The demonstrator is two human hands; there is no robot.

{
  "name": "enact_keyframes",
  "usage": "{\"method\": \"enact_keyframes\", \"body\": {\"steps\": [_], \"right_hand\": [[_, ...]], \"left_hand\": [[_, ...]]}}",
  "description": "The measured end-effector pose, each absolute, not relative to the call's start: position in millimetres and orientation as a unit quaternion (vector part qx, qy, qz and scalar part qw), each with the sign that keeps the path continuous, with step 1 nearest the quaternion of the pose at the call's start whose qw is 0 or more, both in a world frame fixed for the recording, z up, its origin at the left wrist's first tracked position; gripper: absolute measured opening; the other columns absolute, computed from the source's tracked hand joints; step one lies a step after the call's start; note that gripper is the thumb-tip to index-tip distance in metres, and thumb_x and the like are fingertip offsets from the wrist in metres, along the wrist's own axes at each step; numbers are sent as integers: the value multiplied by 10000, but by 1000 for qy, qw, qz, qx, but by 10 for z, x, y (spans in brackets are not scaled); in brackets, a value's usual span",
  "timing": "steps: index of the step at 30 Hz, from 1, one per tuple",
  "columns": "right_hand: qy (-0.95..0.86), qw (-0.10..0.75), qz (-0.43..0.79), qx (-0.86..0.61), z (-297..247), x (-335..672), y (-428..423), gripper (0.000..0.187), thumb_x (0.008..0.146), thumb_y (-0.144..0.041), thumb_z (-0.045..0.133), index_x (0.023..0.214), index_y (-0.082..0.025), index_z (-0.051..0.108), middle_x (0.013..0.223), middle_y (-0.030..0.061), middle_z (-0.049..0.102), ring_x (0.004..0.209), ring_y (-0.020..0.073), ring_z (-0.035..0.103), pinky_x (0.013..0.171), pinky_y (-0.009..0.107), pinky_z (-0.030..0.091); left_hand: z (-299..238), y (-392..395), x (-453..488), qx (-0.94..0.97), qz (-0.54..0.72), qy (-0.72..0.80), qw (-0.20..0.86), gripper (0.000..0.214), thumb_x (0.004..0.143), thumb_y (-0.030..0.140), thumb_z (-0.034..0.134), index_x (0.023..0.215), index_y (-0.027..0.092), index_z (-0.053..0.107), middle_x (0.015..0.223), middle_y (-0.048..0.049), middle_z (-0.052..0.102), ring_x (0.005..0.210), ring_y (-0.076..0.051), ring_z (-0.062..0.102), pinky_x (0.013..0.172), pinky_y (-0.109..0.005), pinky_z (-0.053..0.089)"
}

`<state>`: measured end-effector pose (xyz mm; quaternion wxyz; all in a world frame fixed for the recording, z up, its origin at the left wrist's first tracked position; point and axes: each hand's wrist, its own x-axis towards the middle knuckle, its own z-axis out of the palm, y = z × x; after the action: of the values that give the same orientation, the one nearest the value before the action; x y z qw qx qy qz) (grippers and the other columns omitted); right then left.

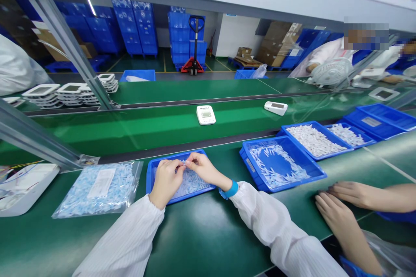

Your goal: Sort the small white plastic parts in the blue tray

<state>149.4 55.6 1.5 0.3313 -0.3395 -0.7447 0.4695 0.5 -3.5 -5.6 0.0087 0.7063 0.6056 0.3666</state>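
White-sleeved, my left hand (165, 180) and right hand (204, 169) meet low in the frame's centre, fingers curled, fingertips pinched from both sides on a small white piece (184, 163). They hover over a blue tray (150, 177) holding loose pieces (192, 185). Left of it lies a clear bag (97, 188); to the right, a second blue tray (251, 169). At lower right, a co-worker's hands (341, 203) rest on the green table (201, 233).
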Motion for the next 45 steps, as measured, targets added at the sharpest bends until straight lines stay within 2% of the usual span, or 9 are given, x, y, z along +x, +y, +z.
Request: {"method": "enact_keyframes", "body": {"steps": [3, 10, 14, 19, 24, 29, 34, 39, 45], "right_hand": [[-787, 317, 393, -355, 33, 1495, 517, 137, 847, -202, 520, 717, -158, 529, 684, 2, 540, 648, 126, 484, 619, 246, 362], [-906, 270, 97, -311, -2, 1459, 352, 167, 806, -35, 381, 767, -147, 499, 773, 84, 520, 776, 211, 447, 714, 325, 372], [-917, 258, 48, -300, -26, 1433, 331, 185, 779, -19, 363, 766, -143, 499, 764, 94, 510, 757, 223, 420, 704, 338, 372], [-914, 263, 115, -285, -40, 1433, 365, 181, 759, -7, 375, 772, -157, 477, 755, 72, 503, 757, 209, 441, 705, 322, 381], [-860, 292, 274, -317, 32, 1435, 411, 143, 820, -75, 428, 724, -173, 470, 724, 28, 520, 732, 164, 487, 692, 283, 384], [-764, 356, 415, -343, 45, 1422, 495, 144, 850, -212, 499, 715, -169, 523, 699, -3, 549, 674, 124, 492, 657, 251, 385], [-687, 408, 503, -330, -54, 1430, 571, 231, 818, -355, 563, 689, -170, 513, 648, -21, 502, 625, 111, 458, 611, 240, 383], [-669, 406, 534, -320, -34, 1437, 562, 285, 790, -424, 592, 694, -171, 502, 651, -24, 484, 616, 107, 445, 604, 240, 377], [-747, 363, 467, -304, 97, 1465, 466, 241, 925, -386, 417, 874, -179, 528, 750, -4, 525, 704, 125, 492, 673, 248, 389]], "left_hand": [[-75, -23, 1, 714, 373, 593, 3, 179, 829, 207, 526, 714, 199, 662, 701, -22, 685, 677, -176, 609, 729, -324, 444], [-83, -21, 15, 716, 361, 596, 33, 248, 757, 86, 475, 651, 186, 676, 669, -38, 673, 664, -171, 601, 681, -293, 459], [-63, -32, 27, 707, 341, 617, 60, 259, 742, 84, 462, 651, 188, 681, 692, -39, 671, 698, -168, 606, 677, -280, 457], [-45, -39, 26, 704, 316, 631, 76, 269, 726, 72, 451, 641, 183, 681, 700, -43, 669, 706, -166, 608, 673, -274, 451], [-36, -38, 27, 686, 340, 639, 73, 238, 747, 110, 474, 650, 190, 676, 714, -32, 675, 704, -159, 610, 665, -267, 452], [-15, -38, 31, 674, 413, 612, 37, 180, 825, 209, 499, 754, 186, 662, 761, -32, 684, 744, -174, 611, 730, -302, 463], [5, -43, 3, 706, 406, 580, -1, 182, 877, 240, 483, 952, 191, 641, 858, -44, 690, 816, -189, 612, 800, -345, 434], [18, -61, -21, 724, 363, 586, -6, 217, 897, 203, 433, 859, 189, 646, 847, -44, 686, 807, -196, 594, 790, -356, 394], [31, -82, -18, 711, 363, 602, -26, 210, 899, 204, 439, 806, 185, 626, 782, -35, 669, 776, -195, 587, 769, -348, 366]]}}
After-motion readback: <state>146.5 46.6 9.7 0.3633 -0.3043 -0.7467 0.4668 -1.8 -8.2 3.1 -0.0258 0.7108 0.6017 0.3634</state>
